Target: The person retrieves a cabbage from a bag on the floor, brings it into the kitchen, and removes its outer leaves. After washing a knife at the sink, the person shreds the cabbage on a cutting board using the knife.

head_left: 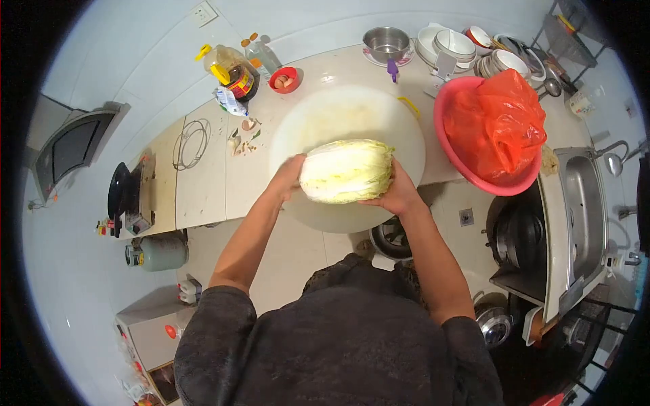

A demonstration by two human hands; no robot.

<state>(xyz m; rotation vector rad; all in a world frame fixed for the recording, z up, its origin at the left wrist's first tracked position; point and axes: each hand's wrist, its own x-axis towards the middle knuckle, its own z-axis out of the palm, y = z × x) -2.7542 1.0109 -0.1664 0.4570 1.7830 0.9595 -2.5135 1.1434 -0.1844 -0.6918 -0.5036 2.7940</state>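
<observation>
A whole napa cabbage [347,171], pale with yellow-green leaf edges, lies sideways between my two hands, over a large round white board [338,111]. My left hand [291,177] is closed on its whiter end. At the leafy end, my right hand [398,191] grips it from the side and below, fingers partly hidden by the leaves. Whether the cabbage touches the board cannot be seen.
A pink basin [443,111] with a red plastic bag [502,128] stands right of the board. Behind are a steel pot [386,44], stacked bowls [455,44], a red bowl of eggs [284,80] and an oil jug [233,71]. A sink [583,203] is far right.
</observation>
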